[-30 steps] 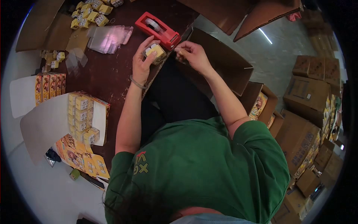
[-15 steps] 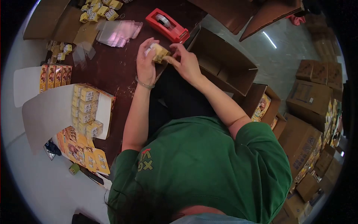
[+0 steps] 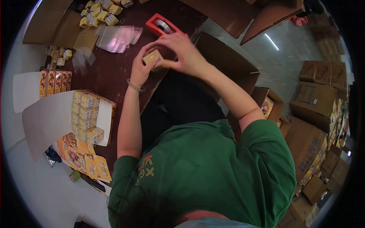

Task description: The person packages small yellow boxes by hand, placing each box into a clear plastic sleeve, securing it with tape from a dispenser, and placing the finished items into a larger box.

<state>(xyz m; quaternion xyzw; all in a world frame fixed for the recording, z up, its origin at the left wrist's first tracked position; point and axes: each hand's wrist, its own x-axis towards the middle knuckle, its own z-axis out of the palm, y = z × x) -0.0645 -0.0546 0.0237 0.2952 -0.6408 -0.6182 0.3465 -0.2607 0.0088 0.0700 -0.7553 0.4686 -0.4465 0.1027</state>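
Observation:
Above the edge of the dark red table, my left hand (image 3: 140, 70) is closed around a small yellow box (image 3: 153, 57) with a pale top. My right hand (image 3: 184, 53) arches over the same box, its thumb against the near side and its fingers reaching to the far side. Those fingertips are partly hidden behind the box and my left hand. Just beyond my hands lies a red tape dispenser (image 3: 156, 23) with a roll in it. Left of it is a stack of clear plastic sleeves (image 3: 114, 45).
Several small yellow boxes (image 3: 102, 15) are heaped at the far left. An open display carton (image 3: 104, 131) holds rows of wrapped yellow boxes (image 3: 86, 113). On my right stands an open cardboard box (image 3: 228, 64) beside the table, with stacked cartons (image 3: 313, 100) farther off.
My right hand has moved left and over the yellow box, now partly covering the tape dispenser. My left hand has shifted slightly left and down, and the box has turned.

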